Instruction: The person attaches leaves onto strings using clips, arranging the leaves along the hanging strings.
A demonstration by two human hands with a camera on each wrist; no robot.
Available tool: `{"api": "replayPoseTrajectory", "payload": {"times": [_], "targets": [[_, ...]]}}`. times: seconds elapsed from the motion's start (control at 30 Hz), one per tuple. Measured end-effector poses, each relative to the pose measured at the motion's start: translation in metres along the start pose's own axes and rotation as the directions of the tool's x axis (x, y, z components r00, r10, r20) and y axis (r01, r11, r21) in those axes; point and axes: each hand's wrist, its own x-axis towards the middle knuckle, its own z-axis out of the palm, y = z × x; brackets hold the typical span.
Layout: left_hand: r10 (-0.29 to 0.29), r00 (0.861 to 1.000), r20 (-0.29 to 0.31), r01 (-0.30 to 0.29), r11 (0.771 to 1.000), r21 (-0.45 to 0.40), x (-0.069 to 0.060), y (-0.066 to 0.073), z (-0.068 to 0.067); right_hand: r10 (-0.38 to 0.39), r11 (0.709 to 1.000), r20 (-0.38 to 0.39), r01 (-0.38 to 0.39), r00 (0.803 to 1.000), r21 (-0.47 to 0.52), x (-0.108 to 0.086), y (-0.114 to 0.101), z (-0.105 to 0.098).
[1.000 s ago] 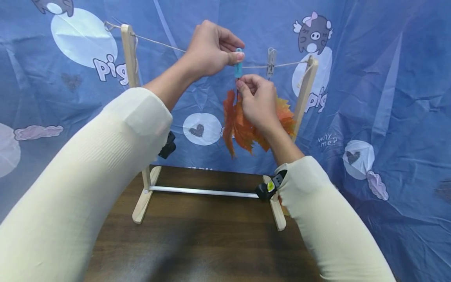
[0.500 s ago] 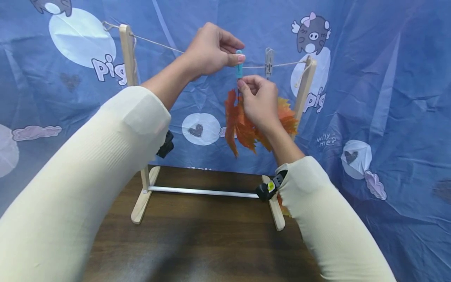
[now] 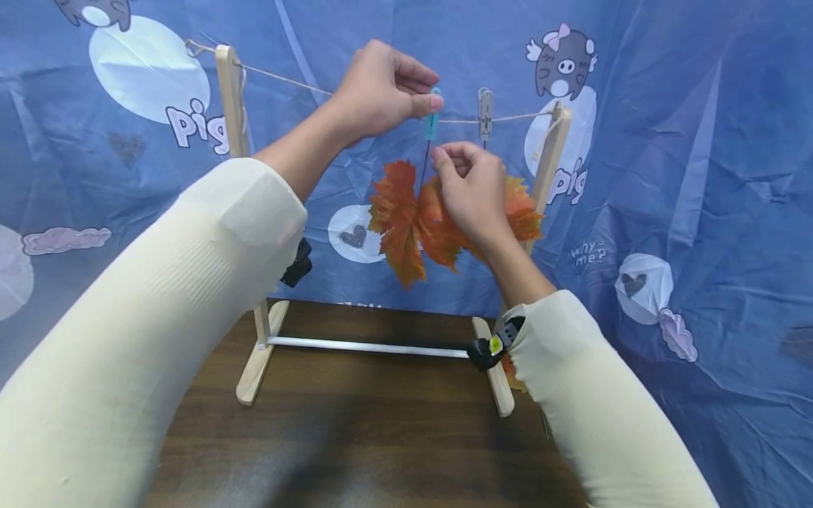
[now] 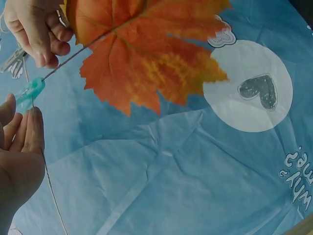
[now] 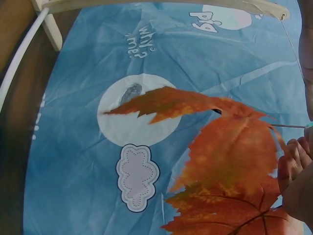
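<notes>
My left hand (image 3: 381,92) pinches the top of a teal clothespin (image 3: 433,125) between thumb and fingers. The clothespin sits on the string, and the dark stem of an orange maple leaf (image 3: 396,219) runs down from its lower end. In the left wrist view that stem (image 4: 73,59) reaches into the clothespin's tip. Just right of the stem is my right hand (image 3: 473,187), fingers loosely curled and apparently holding nothing. Behind it, partly hidden, hangs another orange-yellow leaf (image 3: 524,212) beneath a grey clothespin (image 3: 485,116).
The string (image 3: 286,77) spans two wooden posts, the left post (image 3: 231,99) and the right post (image 3: 551,155). A white rod (image 3: 368,346) joins their feet on the brown table (image 3: 356,437). Part of another leaf (image 3: 513,374) shows by the right foot. A blue printed cloth (image 3: 699,176) hangs behind.
My right fingers have let go of the stem and moved slightly right and down. The leaf has turned its broad face forward and swung left. The left hand stays on the clothespin.
</notes>
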Motion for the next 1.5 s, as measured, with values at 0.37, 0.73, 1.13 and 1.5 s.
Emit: {"api": "replayPoseTrajectory", "payload": {"times": [0.37, 0.73, 1.13, 1.5], "targets": [[0.078, 0.99, -0.117, -0.082, 0.996, -0.028, -0.008, -0.002, -0.008, -0.082, 0.995, -0.003, 0.081, 0.997, -0.057, -0.005, -0.004, -0.01], [0.106, 0.984, -0.141, -0.117, 0.99, -0.074, -0.028, -0.015, -0.019, -0.14, 0.989, -0.018, 0.139, 0.99, -0.05, -0.012, -0.004, -0.019], [0.029, 0.999, -0.023, -0.032, 0.991, -0.127, -0.067, -0.057, -0.027, -0.271, 0.958, 0.004, 0.27, 0.963, -0.096, -0.028, 0.015, -0.041], [0.047, 0.997, 0.057, -0.048, 0.999, 0.011, -0.114, -0.111, -0.024, -0.453, 0.872, -0.035, 0.434, 0.891, -0.224, -0.055, 0.049, -0.075]]}}
